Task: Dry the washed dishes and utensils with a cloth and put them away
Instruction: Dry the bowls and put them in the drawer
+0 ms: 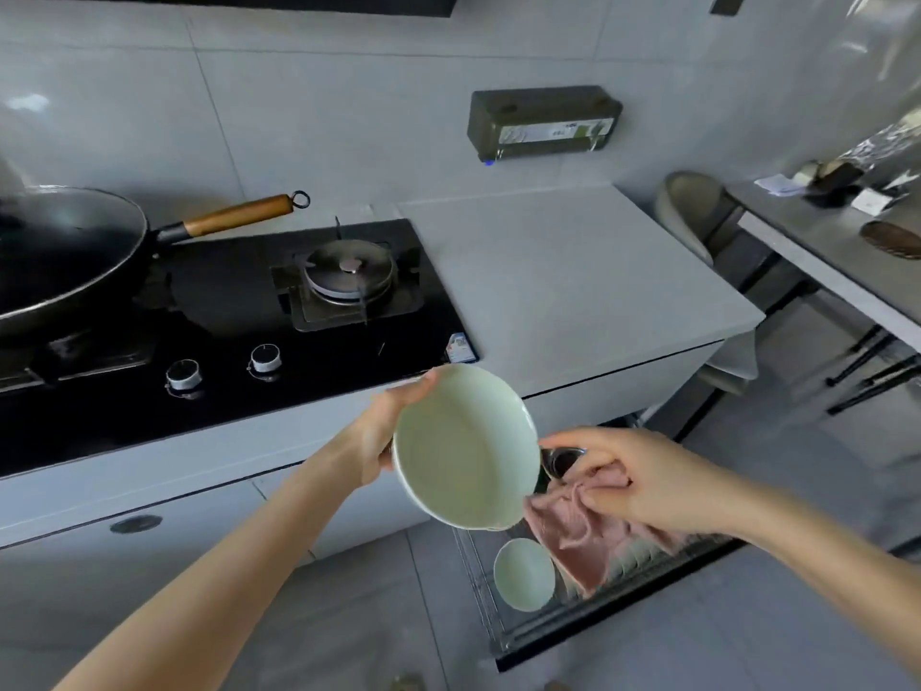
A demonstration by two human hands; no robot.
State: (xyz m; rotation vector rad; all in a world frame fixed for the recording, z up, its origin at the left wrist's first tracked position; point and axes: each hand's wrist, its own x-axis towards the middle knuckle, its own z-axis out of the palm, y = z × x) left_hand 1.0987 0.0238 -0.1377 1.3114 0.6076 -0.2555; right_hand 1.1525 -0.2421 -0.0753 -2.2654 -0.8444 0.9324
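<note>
A pale green bowl [463,451] is tilted toward me in front of the counter edge, gripped at its left rim by my left hand [386,431]. To its right, my right hand [643,478] is closed on a bunched pink cloth [583,531] that hangs down and touches the bowl's lower right rim. Below them a pulled-out wire dish drawer [503,635] holds a smaller pale green bowl [523,573] on its edge. A dark metal item [560,461] shows just behind my right fingers; I cannot tell what it is.
A black gas hob [309,311] with two knobs fills the counter on the left, and a wok [65,251] with a wooden handle sits on its left burner. White worktop [573,271] lies to the right. A chair [692,216] and a grey table [817,241] stand at far right.
</note>
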